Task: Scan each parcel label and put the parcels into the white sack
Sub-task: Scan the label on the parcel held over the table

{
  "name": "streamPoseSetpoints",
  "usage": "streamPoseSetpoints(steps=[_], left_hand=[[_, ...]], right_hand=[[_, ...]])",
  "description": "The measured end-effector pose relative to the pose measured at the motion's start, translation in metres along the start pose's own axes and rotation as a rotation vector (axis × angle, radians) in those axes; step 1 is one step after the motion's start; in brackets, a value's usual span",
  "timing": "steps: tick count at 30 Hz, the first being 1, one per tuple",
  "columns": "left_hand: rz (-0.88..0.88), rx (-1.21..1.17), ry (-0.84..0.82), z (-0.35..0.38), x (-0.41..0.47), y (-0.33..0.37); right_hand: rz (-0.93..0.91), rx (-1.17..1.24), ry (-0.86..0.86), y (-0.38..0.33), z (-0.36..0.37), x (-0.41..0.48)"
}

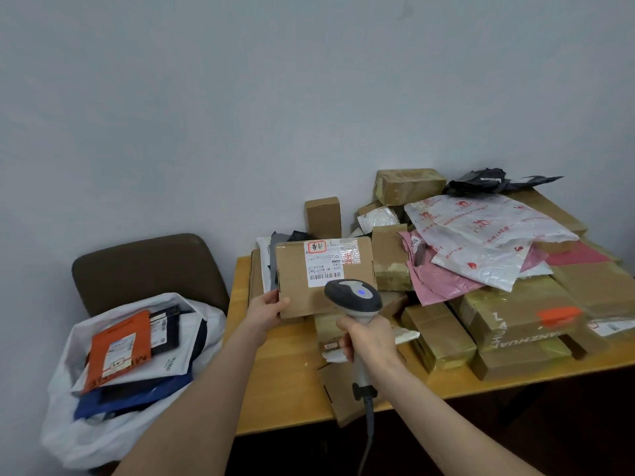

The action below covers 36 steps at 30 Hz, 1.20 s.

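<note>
Holding tilted brown box (309, 286), white label (324, 264) up.

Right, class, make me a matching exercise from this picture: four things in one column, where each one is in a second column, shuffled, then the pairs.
1 scanner
2 labelled cardboard box
3 orange mailer
4 black plastic bag

A in the white sack
B gripped by the right hand
C at the back of the pile on the table, by the wall
D held at its edge by the left hand

Pairs: 1-B, 2-D, 3-A, 4-C
</note>
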State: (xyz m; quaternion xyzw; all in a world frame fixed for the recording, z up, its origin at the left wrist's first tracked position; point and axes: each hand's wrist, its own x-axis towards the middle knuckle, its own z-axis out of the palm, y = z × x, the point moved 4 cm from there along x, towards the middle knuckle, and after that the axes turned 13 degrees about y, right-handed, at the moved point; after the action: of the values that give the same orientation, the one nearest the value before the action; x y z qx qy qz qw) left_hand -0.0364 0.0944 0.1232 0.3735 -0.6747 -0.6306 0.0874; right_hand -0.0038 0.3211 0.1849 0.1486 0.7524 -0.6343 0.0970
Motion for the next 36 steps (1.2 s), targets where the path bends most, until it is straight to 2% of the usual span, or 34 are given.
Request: streamPoseSetpoints(steps=[8, 12, 18, 20, 24, 31, 36], left_hand=[[-0.077, -0.125, 0.055, -0.086, 0.035, -0.012], [-0.119, -0.156, 0.133, -0.161, 0.078, -0.024], [-0.198, -0.125, 0.225, -0.303, 0.173, -0.062], [-0.248, -0.113, 0.282, -0.351, 0.206, -0.083], [-0.294, -0.044, 0.400, -0.417, 0.251, -0.116], [-0.495, 0.148, 0.490, -0.460, 0.306, -0.181], [-0.441, 0.284, 0.488, -0.463, 0.352, -0.195]], right_hand=[[0.068, 0.089, -0.105, -0.018, 0.096, -0.004], [0.133, 0.123, -0.154, -0.027, 0.191, 0.000], [0.248, 0.126, -0.203, -0.027, 0.370, 0.010], [0.297, 0.106, -0.192, -0.021, 0.428, 0.014], [0.378, 0.066, -0.140, -0.005, 0.498, 0.027], [0.490, -0.022, -0.121, 0.034, 0.568, 0.045], [0.551, -0.049, -0.088, 0.056, 0.592, 0.055]])
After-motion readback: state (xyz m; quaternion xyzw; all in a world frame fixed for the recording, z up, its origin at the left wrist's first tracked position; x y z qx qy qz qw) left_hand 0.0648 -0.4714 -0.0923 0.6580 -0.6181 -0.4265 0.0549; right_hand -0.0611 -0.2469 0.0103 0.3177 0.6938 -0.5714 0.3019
